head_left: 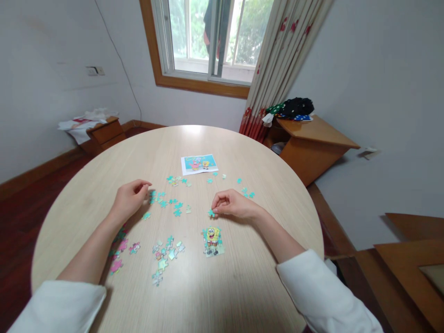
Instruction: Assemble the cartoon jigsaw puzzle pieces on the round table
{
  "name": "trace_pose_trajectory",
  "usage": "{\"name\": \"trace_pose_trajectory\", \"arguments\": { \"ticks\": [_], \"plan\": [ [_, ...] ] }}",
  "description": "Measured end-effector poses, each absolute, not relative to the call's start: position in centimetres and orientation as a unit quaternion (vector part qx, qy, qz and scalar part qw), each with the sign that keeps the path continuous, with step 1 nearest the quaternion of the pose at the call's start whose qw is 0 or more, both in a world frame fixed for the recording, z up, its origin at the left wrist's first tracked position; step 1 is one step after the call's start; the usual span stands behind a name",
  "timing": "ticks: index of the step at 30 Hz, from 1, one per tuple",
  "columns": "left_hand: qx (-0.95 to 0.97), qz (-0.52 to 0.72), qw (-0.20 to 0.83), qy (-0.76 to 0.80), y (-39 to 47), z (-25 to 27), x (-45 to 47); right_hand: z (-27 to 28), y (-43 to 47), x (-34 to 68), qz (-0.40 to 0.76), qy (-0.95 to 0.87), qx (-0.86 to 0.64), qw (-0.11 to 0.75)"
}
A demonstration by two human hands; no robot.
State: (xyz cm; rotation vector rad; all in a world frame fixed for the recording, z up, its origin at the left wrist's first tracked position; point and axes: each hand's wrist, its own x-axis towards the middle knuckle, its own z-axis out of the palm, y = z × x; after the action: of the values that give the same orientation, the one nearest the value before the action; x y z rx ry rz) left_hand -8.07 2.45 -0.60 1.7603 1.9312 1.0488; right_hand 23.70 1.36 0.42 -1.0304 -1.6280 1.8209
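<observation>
Pinching a teal puzzle piece (pixel 211 213) between the thumb and fingers of my right hand (pixel 233 203) near the center of the frame, I hold it just above the joined section (pixel 212 240) showing a yellow cartoon figure, at lower center. My left hand (pixel 128 199), left of center, curls beside loose teal pieces (pixel 163 203); whether its fingers grip anything, I cannot tell. A printed picture card (pixel 200 164) lies at upper center on the round table (pixel 249 286), beyond both hands.

Flowered curtain (pixel 280 55) beside window (pixel 214 41); clothes (pixel 296 107) atop cabinet (pixel 317 132).
</observation>
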Motion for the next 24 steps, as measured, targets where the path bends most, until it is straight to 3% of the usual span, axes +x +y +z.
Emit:
{"name": "trace_pose_trajectory", "arguments": {
  "ticks": [24],
  "plan": [
    [0.624, 0.362, 0.161, 0.673, 2.51, -0.65, -8.2, 1.05, 1.03, 23.95, 0.606, -0.684, -0.378, 0.15]
  ]
}}
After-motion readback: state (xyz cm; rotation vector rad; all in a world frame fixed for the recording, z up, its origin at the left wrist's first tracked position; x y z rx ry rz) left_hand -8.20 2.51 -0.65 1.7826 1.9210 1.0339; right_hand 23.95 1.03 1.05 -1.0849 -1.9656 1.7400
